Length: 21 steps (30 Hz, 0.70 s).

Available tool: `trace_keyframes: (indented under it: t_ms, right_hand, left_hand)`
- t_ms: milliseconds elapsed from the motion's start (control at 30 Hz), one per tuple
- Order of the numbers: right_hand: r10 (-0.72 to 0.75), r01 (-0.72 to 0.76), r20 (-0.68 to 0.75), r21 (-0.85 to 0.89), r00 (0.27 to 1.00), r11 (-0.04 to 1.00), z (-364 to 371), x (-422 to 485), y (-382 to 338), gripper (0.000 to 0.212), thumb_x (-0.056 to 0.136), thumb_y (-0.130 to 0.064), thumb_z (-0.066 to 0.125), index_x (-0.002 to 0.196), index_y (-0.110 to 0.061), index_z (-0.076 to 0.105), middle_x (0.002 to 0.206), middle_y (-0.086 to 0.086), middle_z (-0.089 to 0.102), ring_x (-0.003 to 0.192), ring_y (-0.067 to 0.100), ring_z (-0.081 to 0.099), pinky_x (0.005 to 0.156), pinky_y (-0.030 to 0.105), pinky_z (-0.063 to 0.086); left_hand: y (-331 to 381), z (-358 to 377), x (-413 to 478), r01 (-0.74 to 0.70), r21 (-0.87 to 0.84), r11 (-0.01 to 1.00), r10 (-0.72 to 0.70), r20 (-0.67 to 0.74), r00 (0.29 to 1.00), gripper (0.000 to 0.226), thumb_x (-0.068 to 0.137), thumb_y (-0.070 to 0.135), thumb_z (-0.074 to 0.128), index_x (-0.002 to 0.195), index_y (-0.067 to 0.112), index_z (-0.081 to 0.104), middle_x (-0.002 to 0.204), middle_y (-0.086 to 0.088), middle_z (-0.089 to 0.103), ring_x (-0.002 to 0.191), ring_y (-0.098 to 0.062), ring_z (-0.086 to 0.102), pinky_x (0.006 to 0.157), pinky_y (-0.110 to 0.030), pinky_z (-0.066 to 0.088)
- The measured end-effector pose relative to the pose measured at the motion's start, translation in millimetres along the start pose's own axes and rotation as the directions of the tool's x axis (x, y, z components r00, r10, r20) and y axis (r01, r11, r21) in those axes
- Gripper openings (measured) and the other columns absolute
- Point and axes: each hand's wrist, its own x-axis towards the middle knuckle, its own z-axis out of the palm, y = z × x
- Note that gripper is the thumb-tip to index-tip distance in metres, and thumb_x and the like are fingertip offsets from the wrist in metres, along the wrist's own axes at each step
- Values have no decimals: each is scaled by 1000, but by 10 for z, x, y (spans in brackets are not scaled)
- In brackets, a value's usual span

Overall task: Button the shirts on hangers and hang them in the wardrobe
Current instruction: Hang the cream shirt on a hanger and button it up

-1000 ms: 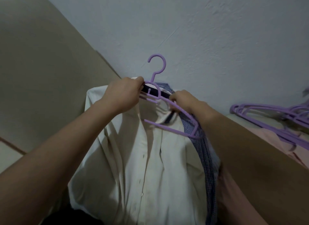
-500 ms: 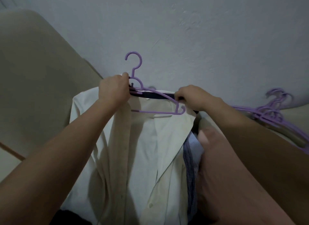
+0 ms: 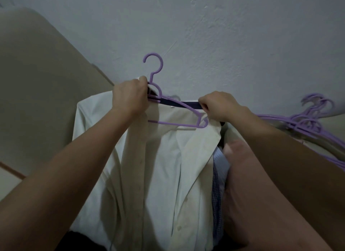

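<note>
Hands at a shirt collar, seen from above. Left hand (image 3: 130,95) clenched over the neck of a purple hanger (image 3: 177,108) together with the left side of a white shirt's (image 3: 158,166) dark-lined collar, just below the hook. Right hand (image 3: 218,106) pinched tight on the collar's right end, where the hanger's arm curls round. Shirt spread front-up beneath both forearms, placket open, buttons undone down the front. Checked blue shirt (image 3: 216,185) peeking from under its right edge, pink cloth (image 3: 242,176) beside that. Spare purple hangers (image 3: 306,121) heaped at far right, near a pale wall (image 3: 224,36).
</note>
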Motion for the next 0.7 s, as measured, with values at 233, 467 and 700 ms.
trace_keyframes:
  t_ms: [233,467,700]
  right_hand:
    - [48,-51,-111,-23,993,998,-106,-20,20,24,87,-9,53,76,-26,41,71,-4,46,72,22,46,50,28,19]
    - [22,-23,-199,-2,980,1000,-187,-31,62,21,88,-8,50,78,-26,45,75,-4,51,75,22,48,55,31,30]
    - [215,-107,-322,320,922,941,-319,-65,-43,19,85,-12,49,71,-23,57,72,1,57,71,27,50,62,30,34]
  left_hand:
    - [-130,-86,40,11,-13,1000,-12,-53,999,17,89,10,55,105,4,54,96,-21,67,79,-46,64,60,-39,38]
    - [-235,-165,-20,-24,-56,998,14,-178,984,15,86,8,56,99,3,53,90,-23,65,71,-47,61,55,-38,32]
    - [-190,-133,-24,2,-72,997,-12,-144,990,14,90,10,56,101,2,53,93,-24,65,75,-47,61,57,-39,31]
